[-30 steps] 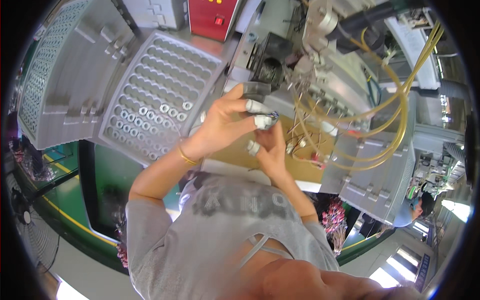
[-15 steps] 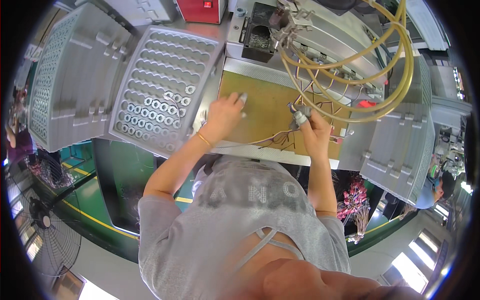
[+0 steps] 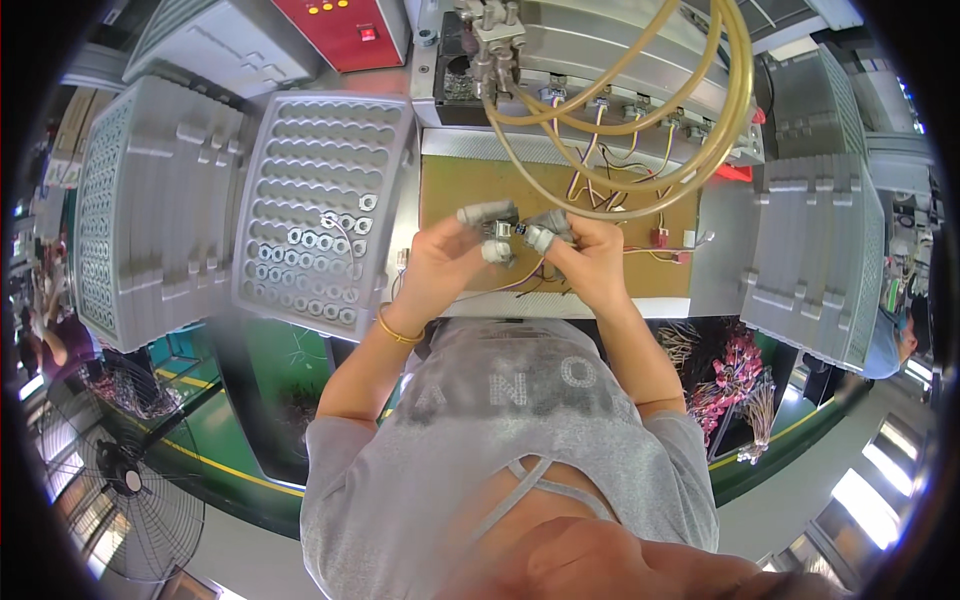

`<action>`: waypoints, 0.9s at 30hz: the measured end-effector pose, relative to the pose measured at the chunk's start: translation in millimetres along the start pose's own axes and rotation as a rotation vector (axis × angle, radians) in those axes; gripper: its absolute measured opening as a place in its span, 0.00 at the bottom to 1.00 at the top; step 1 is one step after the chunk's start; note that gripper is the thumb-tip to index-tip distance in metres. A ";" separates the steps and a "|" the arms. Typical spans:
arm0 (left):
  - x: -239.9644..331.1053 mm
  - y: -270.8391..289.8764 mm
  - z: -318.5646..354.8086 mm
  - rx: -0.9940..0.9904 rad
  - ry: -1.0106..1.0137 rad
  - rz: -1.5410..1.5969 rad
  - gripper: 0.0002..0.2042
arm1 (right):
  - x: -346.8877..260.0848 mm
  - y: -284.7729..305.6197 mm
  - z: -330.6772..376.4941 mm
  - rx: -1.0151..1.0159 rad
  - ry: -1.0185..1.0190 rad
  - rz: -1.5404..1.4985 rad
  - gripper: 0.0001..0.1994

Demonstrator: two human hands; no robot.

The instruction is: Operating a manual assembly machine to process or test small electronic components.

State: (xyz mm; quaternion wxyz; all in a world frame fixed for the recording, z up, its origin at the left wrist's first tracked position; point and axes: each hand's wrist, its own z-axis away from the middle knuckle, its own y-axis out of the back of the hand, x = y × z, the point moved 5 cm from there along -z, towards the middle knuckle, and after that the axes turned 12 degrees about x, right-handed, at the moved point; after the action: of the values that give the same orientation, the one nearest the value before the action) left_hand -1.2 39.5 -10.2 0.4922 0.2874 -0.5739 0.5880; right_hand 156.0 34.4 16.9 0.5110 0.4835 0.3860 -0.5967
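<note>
Both hands meet over the brown board [image 3: 455,190].
Left hand [image 3: 445,265] and right hand [image 3: 585,260] pinch a small wired part [image 3: 510,240]; tray [image 3: 320,215] lies left.

Bench [image 3: 700,285]: grey top, green front edge below. A brown board [image 3: 460,185] lies flat at centre, with thin coloured wires [image 3: 640,250] strewn across it. Left of the board, touching its edge, a grey tray [image 3: 320,150] of round pockets; small rings [image 3: 315,240] fill only its near rows. Further left, a second grey tray [image 3: 150,200], ribbed. Right of the board, a third grey tray [image 3: 815,250]. Behind the board, a metal machine [image 3: 590,40] with yellow hoses [image 3: 720,110] looping over the board.
</note>
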 end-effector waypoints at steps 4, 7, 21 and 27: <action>2.9 -10.3 -2.1 0.000 0.014 -0.001 0.20 | 1.8 6.1 -0.3 -0.043 0.059 0.031 0.05; 2.5 -12.0 -1.3 -0.015 0.012 0.009 0.20 | 0.8 7.7 1.2 -0.049 0.051 0.041 0.04; 12.0 -27.9 -3.2 -0.050 -0.059 0.016 0.18 | -1.6 17.2 -0.7 -0.045 0.042 -0.061 0.03; 11.8 -27.7 -4.1 -0.037 -0.083 0.011 0.19 | -0.6 21.3 -1.2 0.007 0.077 -0.023 0.03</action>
State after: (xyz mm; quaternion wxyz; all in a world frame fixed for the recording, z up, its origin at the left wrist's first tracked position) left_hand 20.7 42.5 10.6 0.4701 0.2992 -0.6062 0.5675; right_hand 177.1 31.9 17.9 0.4872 0.5036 0.4087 -0.5849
